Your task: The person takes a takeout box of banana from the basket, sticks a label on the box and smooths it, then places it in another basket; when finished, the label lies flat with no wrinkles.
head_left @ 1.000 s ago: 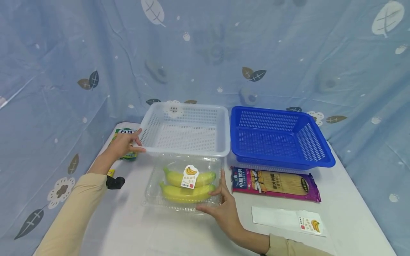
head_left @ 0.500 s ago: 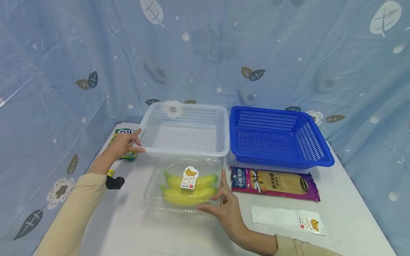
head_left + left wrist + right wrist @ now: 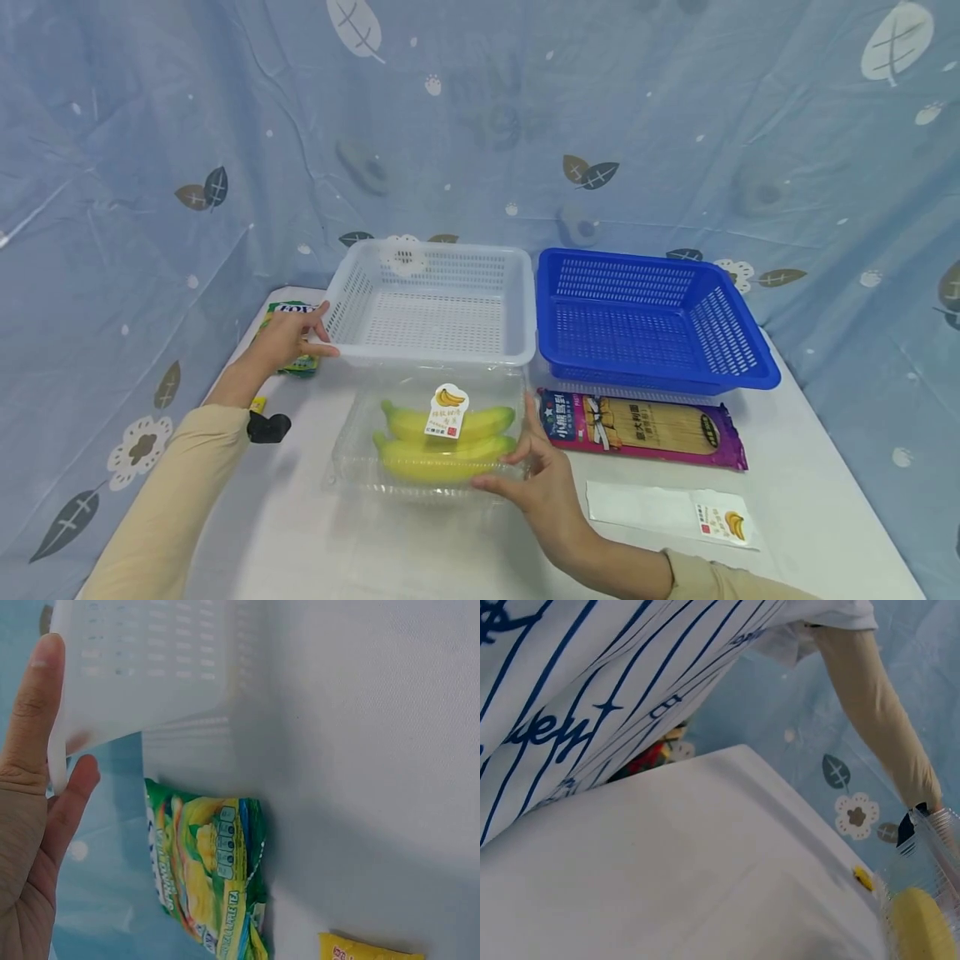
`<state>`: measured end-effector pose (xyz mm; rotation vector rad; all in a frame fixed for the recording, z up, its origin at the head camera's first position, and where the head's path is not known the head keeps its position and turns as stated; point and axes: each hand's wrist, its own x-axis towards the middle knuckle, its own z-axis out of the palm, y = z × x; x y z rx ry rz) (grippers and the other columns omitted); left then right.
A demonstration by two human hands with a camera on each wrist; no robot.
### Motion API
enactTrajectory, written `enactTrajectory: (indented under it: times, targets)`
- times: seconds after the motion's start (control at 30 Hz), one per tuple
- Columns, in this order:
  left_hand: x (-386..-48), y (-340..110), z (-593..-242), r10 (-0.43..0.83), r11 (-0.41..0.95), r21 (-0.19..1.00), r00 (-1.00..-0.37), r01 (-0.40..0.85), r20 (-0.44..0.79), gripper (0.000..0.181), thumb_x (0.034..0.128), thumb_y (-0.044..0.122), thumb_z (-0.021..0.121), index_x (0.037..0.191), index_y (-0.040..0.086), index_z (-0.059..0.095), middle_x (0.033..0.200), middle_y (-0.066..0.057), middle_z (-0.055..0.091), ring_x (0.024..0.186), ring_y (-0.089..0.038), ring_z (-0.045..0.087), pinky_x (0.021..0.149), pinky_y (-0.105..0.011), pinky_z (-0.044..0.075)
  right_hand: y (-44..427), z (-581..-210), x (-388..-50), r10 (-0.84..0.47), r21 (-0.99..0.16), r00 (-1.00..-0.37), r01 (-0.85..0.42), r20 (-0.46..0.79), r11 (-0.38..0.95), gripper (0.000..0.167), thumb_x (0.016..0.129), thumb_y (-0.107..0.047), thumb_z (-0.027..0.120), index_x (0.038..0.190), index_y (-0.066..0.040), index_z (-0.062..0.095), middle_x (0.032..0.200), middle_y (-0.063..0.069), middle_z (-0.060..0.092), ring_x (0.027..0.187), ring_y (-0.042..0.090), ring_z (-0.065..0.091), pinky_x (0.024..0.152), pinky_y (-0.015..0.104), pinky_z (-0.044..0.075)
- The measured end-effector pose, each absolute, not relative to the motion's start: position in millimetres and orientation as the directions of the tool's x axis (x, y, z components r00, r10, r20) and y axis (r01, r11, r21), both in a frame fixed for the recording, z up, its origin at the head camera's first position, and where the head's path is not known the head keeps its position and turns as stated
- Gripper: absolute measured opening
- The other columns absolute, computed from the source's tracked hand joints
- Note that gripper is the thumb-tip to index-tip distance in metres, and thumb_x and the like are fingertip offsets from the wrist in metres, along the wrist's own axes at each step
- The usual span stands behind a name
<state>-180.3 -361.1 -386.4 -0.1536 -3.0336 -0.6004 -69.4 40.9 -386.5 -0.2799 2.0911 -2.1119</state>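
Observation:
My left hand point(image 3: 288, 337) pinches the front left corner of the white basket's rim point(image 3: 427, 358). In the left wrist view, thumb and finger lie on either side of that rim point(image 3: 57, 754). My right hand point(image 3: 547, 496) grips the right end of a clear plastic box point(image 3: 348, 454). Inside the box lie two yellow bananas point(image 3: 442, 462), and its lid bears a banana sticker point(image 3: 447, 411). The box is in front of the white basket. In the right wrist view, part of the box and a banana point(image 3: 921, 930) show at the lower right; the right hand is out of sight there.
A blue basket point(image 3: 622, 329) stands right of the white one. A pasta packet point(image 3: 652, 429) and a white paper strip with a banana label point(image 3: 645, 507) lie in front of it. A green and yellow tea packet point(image 3: 202, 862) and a small yellow packet point(image 3: 367, 949) lie at the left.
The banana box has shifted slightly, its right end moving right with my right hand. My left hand keeps its hold on the white basket.

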Motion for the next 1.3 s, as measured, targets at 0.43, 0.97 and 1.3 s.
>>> enactTrajectory:
  times: [0.43,0.97,1.3]
  targets:
    - [-179,-360,-386,0.089,0.912,0.396,-0.994,0.110,0.070,0.022,0.0745,0.028,0.080,0.078,0.009,0.070,0.146,-0.023,0.035,0.060,-0.019,0.032,0.065,-0.036,0.038,42,-360,-77,-0.258,-0.997,-0.966,-0.001,0.022,-0.080,0.038,0.066,0.003,0.084,0.078,0.008,0.048,0.160,0.004,0.013,0.146,0.028,0.003,0.116,0.042,0.012]
    - [-182,-361,-389,0.082,0.918,0.384,-0.994,0.102,0.069,0.026,0.0734,0.031,0.080,0.079,0.008,0.070,0.142,-0.026,0.042,0.059,-0.018,0.030,0.062,-0.034,0.035,38,-329,-99,-0.202,-1.000,-0.979,0.024,-0.022,-0.010,0.032,0.072,0.000,0.082,0.079,-0.004,0.052,0.159,-0.007,0.014,0.146,0.023,0.006,0.107,0.030,0.032]
    - [-188,-363,-392,0.093,0.927,0.355,-0.991,0.121,0.097,0.028,0.0739,0.028,0.081,0.086,0.006,0.070,0.110,-0.024,0.063,0.056,-0.017,0.030,0.060,-0.031,0.033,33,-319,-114,-0.209,-0.998,-0.977,0.048,-0.038,-0.041,0.030,0.073,0.001,0.081,0.080,-0.005,0.052,0.159,-0.009,0.013,0.146,0.019,0.004,0.114,0.036,0.025]
